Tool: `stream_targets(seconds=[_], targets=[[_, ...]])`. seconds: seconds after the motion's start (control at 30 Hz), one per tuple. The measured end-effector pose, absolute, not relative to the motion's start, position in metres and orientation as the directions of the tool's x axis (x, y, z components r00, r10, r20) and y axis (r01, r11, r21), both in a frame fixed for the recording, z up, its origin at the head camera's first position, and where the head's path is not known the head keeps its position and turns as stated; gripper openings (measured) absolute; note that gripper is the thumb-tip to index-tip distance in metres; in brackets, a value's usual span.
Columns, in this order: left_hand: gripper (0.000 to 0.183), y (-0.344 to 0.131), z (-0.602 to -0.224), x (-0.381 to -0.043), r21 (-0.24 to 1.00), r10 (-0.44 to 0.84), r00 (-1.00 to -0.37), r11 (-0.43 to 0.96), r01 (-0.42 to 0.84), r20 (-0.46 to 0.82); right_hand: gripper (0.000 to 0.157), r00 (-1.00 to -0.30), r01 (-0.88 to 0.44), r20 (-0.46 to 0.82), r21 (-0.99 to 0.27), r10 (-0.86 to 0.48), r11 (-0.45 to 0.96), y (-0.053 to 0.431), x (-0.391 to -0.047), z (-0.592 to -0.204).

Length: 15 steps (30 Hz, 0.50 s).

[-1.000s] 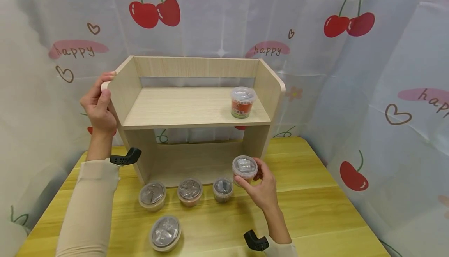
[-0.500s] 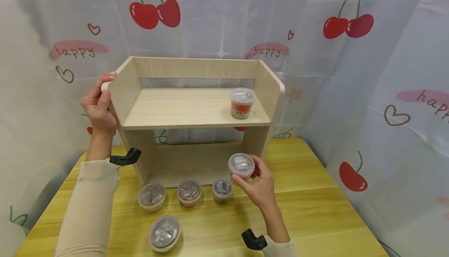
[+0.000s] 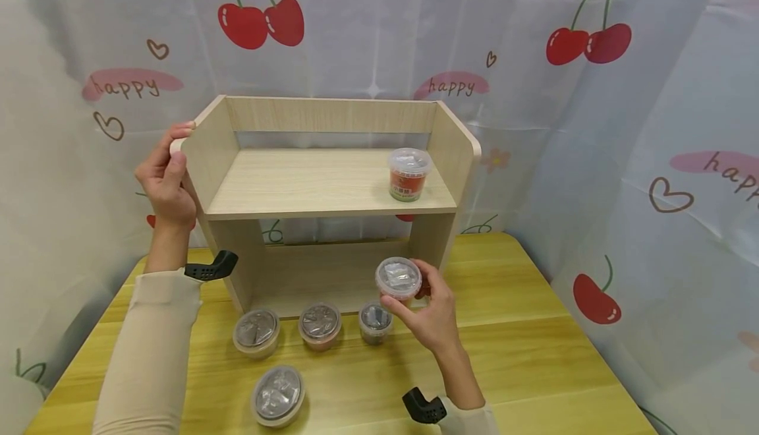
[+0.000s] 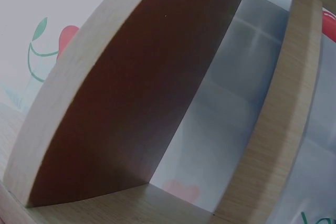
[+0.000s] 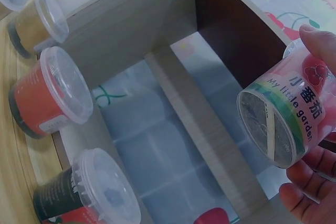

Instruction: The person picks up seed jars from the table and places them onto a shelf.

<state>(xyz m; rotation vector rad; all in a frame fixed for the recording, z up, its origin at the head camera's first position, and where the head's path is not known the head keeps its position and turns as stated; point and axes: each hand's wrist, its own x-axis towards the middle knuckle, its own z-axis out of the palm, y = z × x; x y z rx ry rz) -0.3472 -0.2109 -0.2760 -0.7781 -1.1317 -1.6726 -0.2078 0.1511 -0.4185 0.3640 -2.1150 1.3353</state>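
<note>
My left hand (image 3: pixel 168 181) grips the front edge of the left side panel of a two-level wooden shelf (image 3: pixel 332 181). In the left wrist view no hand shows, only the shelf's boards (image 4: pixel 273 108). My right hand (image 3: pixel 431 310) holds a small clear plastic cup (image 3: pixel 398 279) with a lid, in front of the lower level and apart from it. In the right wrist view the cup (image 5: pixel 286 106) has a pink tomato label reading "My little garden", and thumb and fingers are around it. A similar lidded cup (image 3: pixel 409 174) with a red label stands on the upper level, at the right.
Three lidded cups stand in a row on the wooden table (image 3: pixel 534 349) before the shelf: a left cup (image 3: pixel 257 333), a middle cup (image 3: pixel 320 325) and a smaller cup (image 3: pixel 375 321). Another cup (image 3: pixel 279 395) stands nearer. A cherry-print cloth (image 3: pixel 367 33) hangs behind.
My right hand has moved left and slightly up with the cup, closer to the middle of the shelf front. My left hand keeps its grip on the panel.
</note>
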Motion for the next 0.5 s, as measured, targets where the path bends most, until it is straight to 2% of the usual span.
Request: stream_targets(seconds=[0.5], targets=[[0.039,-0.212,-0.276,-0.348,0.332,-0.355,-0.35,-0.112,0.937,0.867,0.068,-0.762,-0.563,0.645,-0.7,0.05,0.439,0.144,-0.21,-0.403]])
